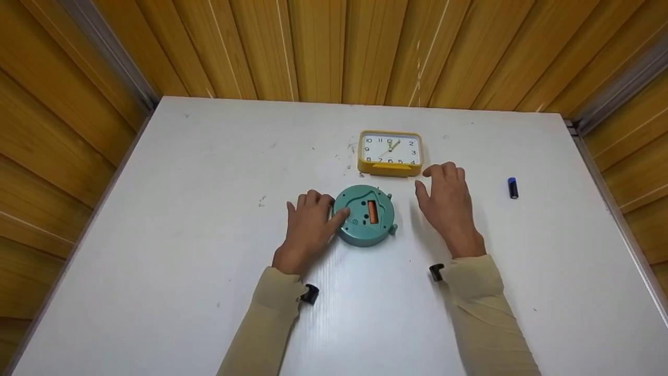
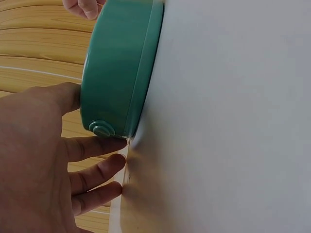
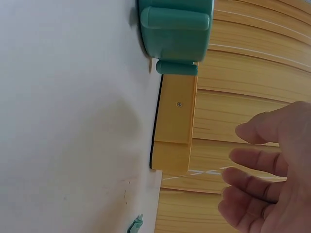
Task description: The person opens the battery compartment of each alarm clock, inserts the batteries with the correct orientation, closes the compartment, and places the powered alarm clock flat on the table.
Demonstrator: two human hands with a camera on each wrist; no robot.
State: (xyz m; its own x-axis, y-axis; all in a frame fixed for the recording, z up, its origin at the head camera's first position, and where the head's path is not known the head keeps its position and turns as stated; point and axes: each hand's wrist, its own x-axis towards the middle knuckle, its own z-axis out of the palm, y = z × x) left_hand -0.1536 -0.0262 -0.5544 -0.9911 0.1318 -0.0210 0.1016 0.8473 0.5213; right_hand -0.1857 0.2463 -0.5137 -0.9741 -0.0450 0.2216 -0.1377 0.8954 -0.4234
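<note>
A round green alarm clock (image 1: 360, 232) lies face down on the white table, its battery compartment uncovered. An orange battery (image 1: 372, 212) sits in that compartment. At the clock's left side, my left hand (image 1: 308, 227) holds it, thumb on the back and index finger against the side wall near a small round knob (image 2: 101, 128). My right hand (image 1: 449, 201) hovers right of the clock with relaxed, slightly bent fingers and nothing in them. Its fingertips overlap the area beside a yellow rectangular alarm clock (image 1: 390, 168), which lies face up behind the green one.
To the right lies a blue and black battery (image 1: 513, 188) on the table (image 1: 182, 198). The right wrist view catches a small teal piece (image 3: 136, 224) on the tabletop. Wood-patterned panels (image 1: 313, 52) stand along the table's back and sides.
</note>
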